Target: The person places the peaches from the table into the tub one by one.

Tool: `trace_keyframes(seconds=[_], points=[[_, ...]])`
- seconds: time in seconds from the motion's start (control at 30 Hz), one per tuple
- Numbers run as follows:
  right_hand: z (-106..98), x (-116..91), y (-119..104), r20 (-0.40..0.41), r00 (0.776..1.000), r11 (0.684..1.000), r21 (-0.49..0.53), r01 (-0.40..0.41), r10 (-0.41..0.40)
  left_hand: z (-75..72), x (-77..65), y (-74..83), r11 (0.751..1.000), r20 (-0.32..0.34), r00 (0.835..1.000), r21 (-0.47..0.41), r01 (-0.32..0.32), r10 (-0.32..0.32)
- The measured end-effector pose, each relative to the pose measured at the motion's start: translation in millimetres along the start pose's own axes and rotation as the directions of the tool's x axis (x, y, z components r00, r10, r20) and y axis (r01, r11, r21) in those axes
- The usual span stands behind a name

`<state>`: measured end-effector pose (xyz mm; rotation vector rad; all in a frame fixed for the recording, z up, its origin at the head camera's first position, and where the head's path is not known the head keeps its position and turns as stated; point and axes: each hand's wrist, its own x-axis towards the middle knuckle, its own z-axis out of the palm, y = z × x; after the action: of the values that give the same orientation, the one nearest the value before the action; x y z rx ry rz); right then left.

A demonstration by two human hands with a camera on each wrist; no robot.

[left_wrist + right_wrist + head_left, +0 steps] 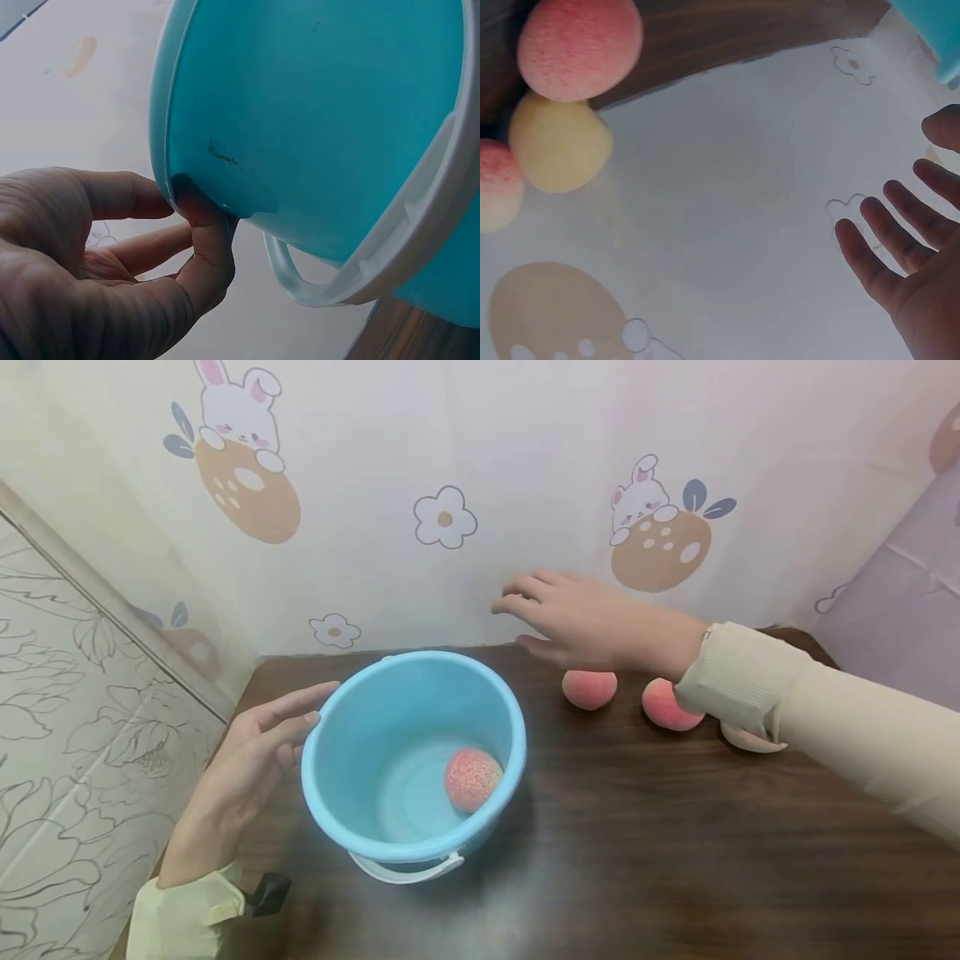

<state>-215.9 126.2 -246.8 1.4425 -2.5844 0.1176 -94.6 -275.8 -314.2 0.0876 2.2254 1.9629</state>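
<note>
A light blue bucket (416,668) stands on the dark wooden table, tilted a little toward me, with one pink peach (472,779) on its bottom. My left hand (251,768) grips the bucket's left rim; the left wrist view has its fingers bent against the rim and the wall just below. To the bucket's right, above the table, my right hand (573,618) is held with its fingers spread and nothing in them. Below that hand and forearm lie a pink peach (589,690), a second peach (670,706) and a pale fruit (750,739), partly hidden by the sleeve.
A white bucket handle (408,872) hangs down at the front. Behind the table (675,860) hangs a pale curtain (525,460) with rabbit and flower prints. A panel with line-drawn flowers (60,760) borders the left side, and lilac cloth (907,602) the right.
</note>
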Motion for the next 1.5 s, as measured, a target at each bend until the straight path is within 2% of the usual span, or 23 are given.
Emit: trace_keyframes(seconds=[0.2, 0.37, 0.5, 0.7, 0.9, 1.3, 1.5], points=[[9.0, -13.1, 6.3, 0.0, 1.0, 1.0, -0.01, -0.026, 0.026, -0.3, 0.2, -1.0, 1.0, 0.001, 1.0, -0.013, -0.004, 0.004], [20.9, -24.6, 12.9, 0.013, 0.997, 0.997, 0.0, -0.082, 0.082, 0.3, 0.9, -0.3, 1.0, 0.001, 1.0, -0.012, 0.006, -0.006], [31.9, -33.7, 17.4, 0.037, 0.991, 0.992, 0.005, -0.128, 0.128, 1.2, 1.8, 0.0, 1.0, 0.001, 1.0, 0.0, 0.014, -0.014], [45.5, -42.9, 20.1, 0.07, 0.986, 0.988, 0.01, -0.153, 0.152, 1.5, 2.4, -0.5, 1.0, -0.002, 1.0, 0.003, 0.012, -0.012], [56.9, -50.7, 22.4, 0.128, 0.971, 0.979, 0.0, -0.204, 0.202, 1.2, 3.0, -0.8, 1.0, 0.001, 1.0, -0.007, 0.006, -0.006], [79.1, -62.0, 24.1, 0.118, 0.972, 0.979, -0.048, -0.2, 0.204, 0.8, 2.6, -2.3, 1.0, 0.005, 1.0, 0.012, -0.015, 0.015], [92.1, -65.3, 25.5, 0.099, 0.973, 0.976, -0.088, -0.2, 0.208, 0.8, 2.7, -2.4, 1.0, 0.012, 1.0, -0.018, -0.007, 0.008]])
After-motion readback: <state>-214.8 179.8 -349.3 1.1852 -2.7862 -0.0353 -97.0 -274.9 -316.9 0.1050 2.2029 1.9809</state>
